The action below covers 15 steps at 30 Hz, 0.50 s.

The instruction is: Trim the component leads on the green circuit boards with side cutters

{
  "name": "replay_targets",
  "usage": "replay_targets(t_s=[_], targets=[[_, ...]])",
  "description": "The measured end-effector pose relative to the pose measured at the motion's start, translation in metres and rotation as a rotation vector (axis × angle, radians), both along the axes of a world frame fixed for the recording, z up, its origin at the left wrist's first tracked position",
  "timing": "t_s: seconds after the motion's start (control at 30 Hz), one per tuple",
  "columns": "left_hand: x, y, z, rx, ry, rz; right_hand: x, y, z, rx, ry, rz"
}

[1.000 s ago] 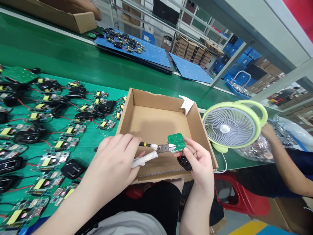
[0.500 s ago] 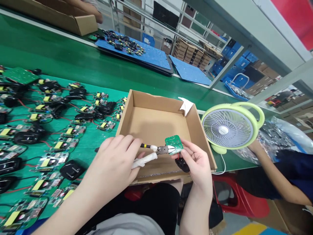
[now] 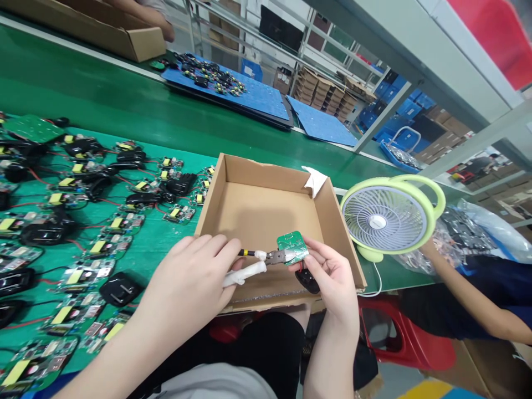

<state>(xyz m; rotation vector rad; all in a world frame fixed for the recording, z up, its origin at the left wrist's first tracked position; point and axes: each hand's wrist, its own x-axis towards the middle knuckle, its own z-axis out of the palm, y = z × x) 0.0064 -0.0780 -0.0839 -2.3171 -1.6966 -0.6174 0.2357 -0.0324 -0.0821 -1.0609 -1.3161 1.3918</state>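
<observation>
Covering the green mat [image 3: 160,235]: circuit boards [image 3: 100,247], black plugs [image 3: 120,289] wired among them.
Left hand [image 3: 199,266]: wrapped round pliers [image 3: 274,257], handles spread.
Pliers' tips: at the green board [image 3: 291,241]; contact unclear.
Green board: above the cardboard box [image 3: 266,173], pinched near its right edge.
Right hand [image 3: 336,277]: thumb and fingers closed on that board, wired plug [image 3: 307,281] just below.
Fan [image 3: 378,221]: right of box.
</observation>
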Motion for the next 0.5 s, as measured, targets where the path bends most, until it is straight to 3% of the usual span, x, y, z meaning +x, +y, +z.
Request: replay_targets(t_s=[0.3,0.5], targets=[[-0.002,-0.001,-0.006,0.051,-0.054,0.088,0.0,0.002,-0.004,0.052,0.052,-0.076],[-0.004,-0.002,-0.011,0.086,-0.129,0.065,-0.001,0.001,-0.002,0.102,0.087,-0.068]])
